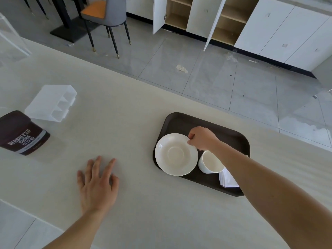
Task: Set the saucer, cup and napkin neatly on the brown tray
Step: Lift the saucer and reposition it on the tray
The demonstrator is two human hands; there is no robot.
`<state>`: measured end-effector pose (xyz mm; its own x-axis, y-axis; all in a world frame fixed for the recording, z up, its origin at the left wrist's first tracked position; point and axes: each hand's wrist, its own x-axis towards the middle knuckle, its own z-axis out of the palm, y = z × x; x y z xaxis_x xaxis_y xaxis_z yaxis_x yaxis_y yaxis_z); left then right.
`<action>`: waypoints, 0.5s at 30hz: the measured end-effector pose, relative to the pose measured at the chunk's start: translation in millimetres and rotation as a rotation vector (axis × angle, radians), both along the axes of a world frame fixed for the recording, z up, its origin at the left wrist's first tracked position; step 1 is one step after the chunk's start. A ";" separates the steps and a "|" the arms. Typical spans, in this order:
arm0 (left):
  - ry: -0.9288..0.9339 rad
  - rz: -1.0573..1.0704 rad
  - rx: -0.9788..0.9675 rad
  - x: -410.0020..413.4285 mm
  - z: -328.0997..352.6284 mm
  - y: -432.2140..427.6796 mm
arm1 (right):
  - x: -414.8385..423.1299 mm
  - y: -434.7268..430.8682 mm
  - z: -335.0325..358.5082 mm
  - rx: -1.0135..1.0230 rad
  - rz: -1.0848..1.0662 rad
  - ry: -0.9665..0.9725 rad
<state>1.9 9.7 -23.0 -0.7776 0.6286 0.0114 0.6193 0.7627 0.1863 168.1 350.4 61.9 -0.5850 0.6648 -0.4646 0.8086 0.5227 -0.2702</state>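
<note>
A dark brown tray (181, 121) lies on the pale counter at centre right. On its left part sits a white scalloped saucer (176, 154), slightly over the tray's left rim. My right hand (202, 138) pinches the saucer's far right edge. A white cup (210, 162) stands upright just right of the saucer, partly under my right forearm. A folded white napkin (227, 179) lies at the tray's near right, half hidden by that arm. My left hand (98, 184) rests flat on the counter, fingers spread, well left of the tray and holding nothing.
A brown cocoa pouch (23, 133) lies at the far left, with a clear plastic box (52, 103) behind it. The counter's far edge runs diagonally above the tray; beyond it are tiled floor, a chair (106, 17) and open white cabinets (206, 15).
</note>
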 end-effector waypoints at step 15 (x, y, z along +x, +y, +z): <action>-0.032 0.002 -0.010 3.1 9.5 2.2 | -3.2 17.5 -4.4 0.014 -0.037 0.020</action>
<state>5.0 11.9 -13.5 -0.7790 0.6267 -0.0194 0.6114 0.7660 0.1986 164.9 367.9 57.4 -0.5694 0.6925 -0.4430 0.8216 0.4969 -0.2795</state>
